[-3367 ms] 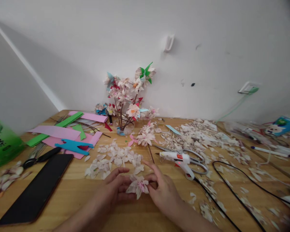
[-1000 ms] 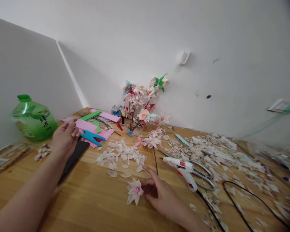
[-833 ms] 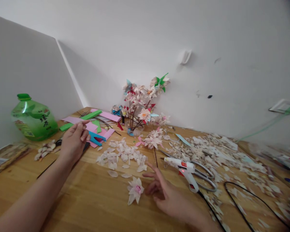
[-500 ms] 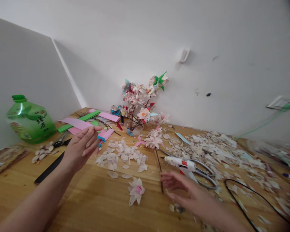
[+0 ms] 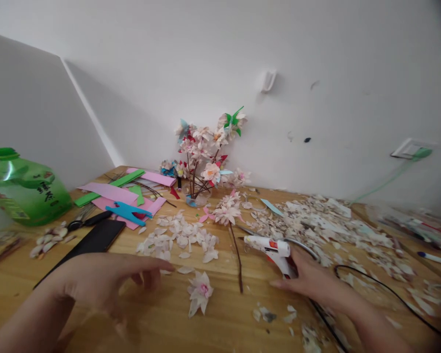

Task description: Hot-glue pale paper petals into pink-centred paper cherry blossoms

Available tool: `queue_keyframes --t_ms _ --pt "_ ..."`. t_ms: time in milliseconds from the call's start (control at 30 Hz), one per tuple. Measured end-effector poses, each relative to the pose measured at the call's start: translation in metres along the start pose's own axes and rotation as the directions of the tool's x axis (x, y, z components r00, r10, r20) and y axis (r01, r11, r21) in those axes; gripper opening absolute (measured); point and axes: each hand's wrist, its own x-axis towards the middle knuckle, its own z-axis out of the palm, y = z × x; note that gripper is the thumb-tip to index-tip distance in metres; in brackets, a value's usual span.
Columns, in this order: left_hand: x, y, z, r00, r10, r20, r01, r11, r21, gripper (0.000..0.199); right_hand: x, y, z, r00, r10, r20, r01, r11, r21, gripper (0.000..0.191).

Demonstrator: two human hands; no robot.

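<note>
My right hand [image 5: 310,277] is at the handle of a white hot glue gun [image 5: 268,245], its thumb in front and the other fingers mostly hidden behind the grip. The gun's nozzle points left. My left hand [image 5: 106,279] hovers open over the near left of the table, holding nothing, thumb down and fingers pointing right. Between my hands lies a loose pale flower with a pink centre [image 5: 200,292]. A flower on a brown stem [image 5: 236,260] rests just left of the gun. Loose white petals [image 5: 183,233] are heaped behind the single flower.
A glass vase [image 5: 198,196] of flowers stands by the wall. Coloured paper strips [image 5: 110,193], a black flat object [image 5: 91,242] and a green bottle [image 5: 27,191] are at left. Petal scraps [image 5: 316,220], silver-handled scissors [image 5: 305,247] and a black cord [image 5: 385,287] cover the right side.
My right hand has moved onto the glue gun's handle and closed around it. My left hand has dropped from above the paper strips to the near table. The view has shifted slightly right.
</note>
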Motion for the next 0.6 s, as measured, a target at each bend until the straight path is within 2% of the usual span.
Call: queue_keyframes --t_ms 100,167,267,333,400,500,600 --pt "0.005 0.001 -0.005 0.993 -0.115 -0.030 0.114 0.993 -0.032 0.057 0.011 -0.009 0.010 1.000 -0.027 -0.005 0.027 0.999 -0.029 0.037" --pt "0.011 0.003 -0.007 0.975 -0.177 -0.132 0.179 0.984 0.004 0.045 0.014 -0.011 0.015 1.000 0.008 -0.024 -0.009 0.999 -0.038 0.029" --pt "0.023 0.007 -0.008 0.952 -0.072 -0.299 0.122 0.981 0.154 0.052 0.011 -0.011 0.020 0.998 0.045 -0.044 -0.048 0.997 -0.067 0.029" --pt "0.036 0.011 -0.003 0.945 -0.024 -0.327 0.110 0.962 0.250 0.057 0.007 -0.010 0.024 0.997 0.047 -0.058 -0.050 0.997 -0.066 0.032" --pt "0.052 0.014 0.005 0.934 0.001 -0.356 0.119 0.942 0.314 0.050 0.003 -0.010 0.028 0.995 0.054 -0.085 -0.058 0.997 -0.046 0.035" --pt "0.084 0.019 0.020 0.877 0.049 -0.478 0.162 0.907 0.389 0.043 -0.001 -0.010 0.034 0.985 0.097 -0.139 -0.096 0.995 0.018 0.038" --pt "0.113 0.018 0.033 0.838 0.119 -0.533 0.209 0.831 0.515 0.042 -0.004 -0.013 0.039 0.980 0.103 -0.169 -0.085 0.990 0.112 0.038"
